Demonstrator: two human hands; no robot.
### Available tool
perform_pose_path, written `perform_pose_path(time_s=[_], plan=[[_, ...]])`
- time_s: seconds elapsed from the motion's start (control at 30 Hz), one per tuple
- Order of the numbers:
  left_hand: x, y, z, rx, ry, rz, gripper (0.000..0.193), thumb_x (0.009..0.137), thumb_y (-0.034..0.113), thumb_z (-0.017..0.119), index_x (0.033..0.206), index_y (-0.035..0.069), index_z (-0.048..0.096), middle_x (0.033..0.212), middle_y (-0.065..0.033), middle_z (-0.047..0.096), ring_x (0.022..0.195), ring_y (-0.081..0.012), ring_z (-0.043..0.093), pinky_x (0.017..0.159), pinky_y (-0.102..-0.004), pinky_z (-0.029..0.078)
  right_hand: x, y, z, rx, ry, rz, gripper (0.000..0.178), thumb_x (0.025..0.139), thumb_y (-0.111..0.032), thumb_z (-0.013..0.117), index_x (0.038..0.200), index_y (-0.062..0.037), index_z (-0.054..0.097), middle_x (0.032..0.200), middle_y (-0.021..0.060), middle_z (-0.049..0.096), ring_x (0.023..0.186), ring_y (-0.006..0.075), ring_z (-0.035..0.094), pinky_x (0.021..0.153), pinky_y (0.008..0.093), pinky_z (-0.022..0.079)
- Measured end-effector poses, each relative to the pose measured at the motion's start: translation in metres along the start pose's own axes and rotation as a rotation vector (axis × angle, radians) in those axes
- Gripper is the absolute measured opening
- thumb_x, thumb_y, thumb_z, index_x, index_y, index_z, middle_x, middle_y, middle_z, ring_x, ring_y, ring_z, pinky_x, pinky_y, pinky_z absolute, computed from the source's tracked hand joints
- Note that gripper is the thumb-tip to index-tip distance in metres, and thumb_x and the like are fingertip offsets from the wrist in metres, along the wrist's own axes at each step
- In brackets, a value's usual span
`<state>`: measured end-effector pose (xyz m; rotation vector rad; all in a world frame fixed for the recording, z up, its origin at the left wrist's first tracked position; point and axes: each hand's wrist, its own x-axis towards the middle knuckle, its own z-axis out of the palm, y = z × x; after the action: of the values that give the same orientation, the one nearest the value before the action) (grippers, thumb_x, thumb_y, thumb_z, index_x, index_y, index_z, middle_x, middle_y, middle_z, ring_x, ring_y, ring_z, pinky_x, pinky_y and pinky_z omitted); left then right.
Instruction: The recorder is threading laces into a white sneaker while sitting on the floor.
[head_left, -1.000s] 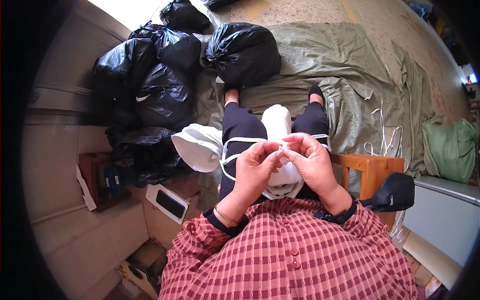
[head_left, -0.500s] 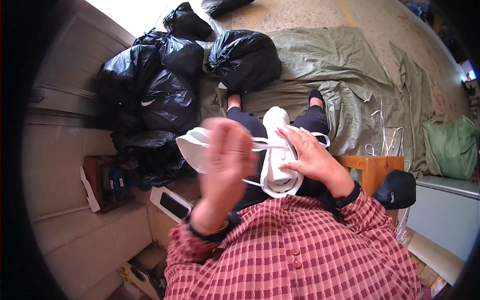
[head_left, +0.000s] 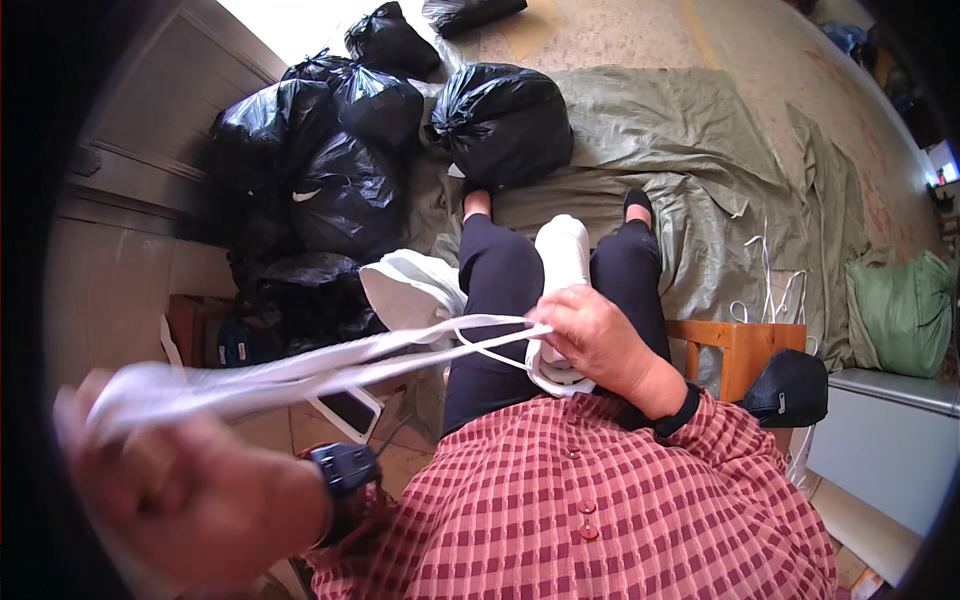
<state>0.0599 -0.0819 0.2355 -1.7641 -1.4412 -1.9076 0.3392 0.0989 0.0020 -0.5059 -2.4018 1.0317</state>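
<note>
A white shoe (head_left: 564,252) lies lengthwise in my lap between my thighs, its toe pointing away from me. From it a white shoelace (head_left: 400,352) runs taut to the left in several strands. My left hand (head_left: 205,490), blurred by motion at the lower left, has the far end of the lace in its closed fingers. Over the middle of the shoe, my right hand (head_left: 612,338) pinches the lace between thumb and fingers and covers the shoe's opening. Left of my thigh sit white curved pieces (head_left: 412,283), stacked together, perhaps shoe parts.
Black plastic bags (head_left: 350,190) pile up at the left, and another black bag (head_left: 505,125) sits beyond my feet. A grey-green sheet (head_left: 690,150) covers the floor. At the right stand a wooden stool (head_left: 745,350), a dark pouch (head_left: 790,388) and a green sack (head_left: 905,310). A phone (head_left: 350,408) lies lower left.
My left hand has swung from beside the shoe to the lower left, drawing the lace out long. My right hand has gone from lying spread on the shoe to pinching the lace.
</note>
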Motion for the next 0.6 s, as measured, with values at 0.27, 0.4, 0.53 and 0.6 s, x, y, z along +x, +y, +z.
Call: perform_pose_path(time_s=[0.27,0.4,0.53,0.6], plan=[[-0.177,-0.097,0.186,0.264,-0.850,-0.470,0.033,0.091,0.006,0.062,0.124,0.009,0.063,0.088,-0.0127,0.067,0.079,-0.0320,0.069,0.066,-0.0397,0.055,-0.044,-0.007,-0.017,-0.175,-0.166,-0.158,0.017,0.078,-0.010,0.067,0.095,-0.0068,0.068,0.085,0.0060,0.065,0.080,0.0251,0.066,0.073,0.0360,0.056],[-0.203,-0.092,0.193,0.324,-0.981,-0.369,0.040,0.091,0.005,0.060,0.130,0.013,0.064,0.084,-0.0105,0.064,0.073,-0.0310,0.067,0.063,-0.0428,0.053,-0.044,-0.016,-0.032,-0.177,-0.119,-0.195,0.021,0.076,-0.011,0.067,0.096,-0.0050,0.068,0.088,0.0055,0.068,0.085,0.0227,0.068,0.075,0.0354,0.057],[-0.202,-0.098,0.189,0.279,-1.014,-0.408,0.050,0.089,0.006,0.062,0.137,0.018,0.061,0.080,-0.0101,0.060,0.071,-0.0306,0.066,0.062,-0.0418,0.053,-0.026,-0.029,-0.041,-0.177,-0.129,-0.236,0.021,0.077,-0.011,0.067,0.096,-0.0028,0.068,0.093,0.0079,0.068,0.091,0.0248,0.068,0.080,0.0359,0.058],[-0.185,-0.089,0.186,0.316,-1.152,-0.411,0.057,0.085,0.008,0.065,0.140,0.019,0.060,0.084,-0.0107,0.064,0.074,-0.0312,0.067,0.064,-0.0426,0.053,-0.019,-0.036,-0.040,-0.183,-0.133,-0.254,0.021,0.077,-0.011,0.067,0.097,-0.0025,0.067,0.095,0.0084,0.068,0.091,0.0254,0.068,0.081,0.0360,0.058]])
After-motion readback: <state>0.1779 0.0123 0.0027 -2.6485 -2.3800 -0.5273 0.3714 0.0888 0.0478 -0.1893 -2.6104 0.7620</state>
